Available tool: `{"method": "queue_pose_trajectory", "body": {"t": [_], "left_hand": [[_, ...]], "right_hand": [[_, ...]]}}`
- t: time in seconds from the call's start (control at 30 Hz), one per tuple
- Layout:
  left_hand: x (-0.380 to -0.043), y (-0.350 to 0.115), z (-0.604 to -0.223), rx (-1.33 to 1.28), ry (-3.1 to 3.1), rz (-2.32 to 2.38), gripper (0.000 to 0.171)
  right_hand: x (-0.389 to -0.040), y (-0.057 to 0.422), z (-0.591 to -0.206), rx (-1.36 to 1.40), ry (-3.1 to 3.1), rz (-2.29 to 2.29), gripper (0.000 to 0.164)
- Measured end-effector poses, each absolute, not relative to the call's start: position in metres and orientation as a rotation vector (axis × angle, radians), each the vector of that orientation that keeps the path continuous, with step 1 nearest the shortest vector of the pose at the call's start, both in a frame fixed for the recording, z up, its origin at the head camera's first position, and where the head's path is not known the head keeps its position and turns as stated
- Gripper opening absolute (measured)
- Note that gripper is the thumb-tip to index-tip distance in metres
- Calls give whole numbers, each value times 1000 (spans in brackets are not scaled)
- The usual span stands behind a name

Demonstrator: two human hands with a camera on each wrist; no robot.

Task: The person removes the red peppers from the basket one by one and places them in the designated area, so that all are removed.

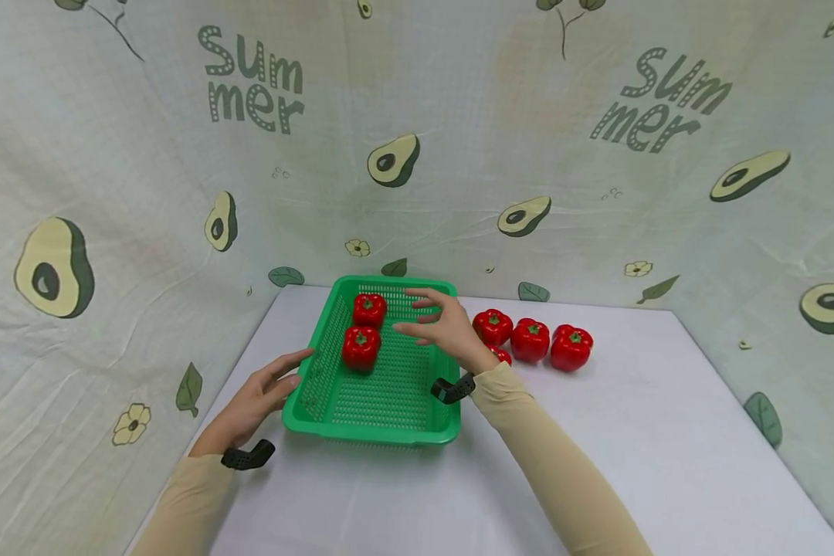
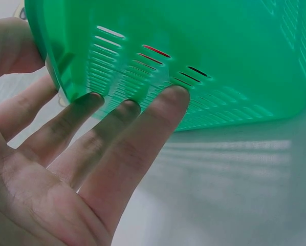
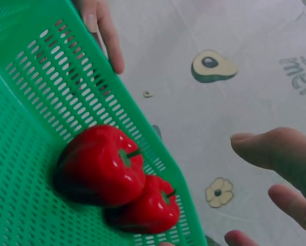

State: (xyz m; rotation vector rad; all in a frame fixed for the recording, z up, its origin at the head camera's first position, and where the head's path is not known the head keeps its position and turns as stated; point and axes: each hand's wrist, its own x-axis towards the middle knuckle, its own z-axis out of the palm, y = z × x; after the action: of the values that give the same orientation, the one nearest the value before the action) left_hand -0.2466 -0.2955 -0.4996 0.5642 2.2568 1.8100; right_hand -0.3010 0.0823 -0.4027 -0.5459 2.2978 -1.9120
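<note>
Two red bell peppers, a nearer one (image 1: 361,349) and a farther one (image 1: 369,310), lie along the left side of a green plastic basket (image 1: 371,436). My right hand (image 1: 448,328) hovers over the basket's right half, fingers spread and holding nothing. At the basket's left wall is my left hand (image 1: 257,398). In the left wrist view the left fingers (image 2: 137,148) lie straight against the slotted outside of the wall, with the thumb near the rim. The right wrist view shows the nearer pepper (image 3: 104,166) upright, stem on top, beside the other.
Several more red bell peppers, among them one (image 1: 571,347) farthest right, stand on the white table (image 1: 639,432) right of the basket. One is partly hidden behind my right wrist. A cloth backdrop (image 1: 459,154) printed with avocados rises behind the table and along both sides.
</note>
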Motion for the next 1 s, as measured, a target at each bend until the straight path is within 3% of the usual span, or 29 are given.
{"method": "queue_pose_trajectory", "body": {"t": [1.0], "left_hand": [[-245,-296,-500,566,2260,1814,55]], "right_hand": [[-333,29,-428,-495,2028,-1699,67]]}}
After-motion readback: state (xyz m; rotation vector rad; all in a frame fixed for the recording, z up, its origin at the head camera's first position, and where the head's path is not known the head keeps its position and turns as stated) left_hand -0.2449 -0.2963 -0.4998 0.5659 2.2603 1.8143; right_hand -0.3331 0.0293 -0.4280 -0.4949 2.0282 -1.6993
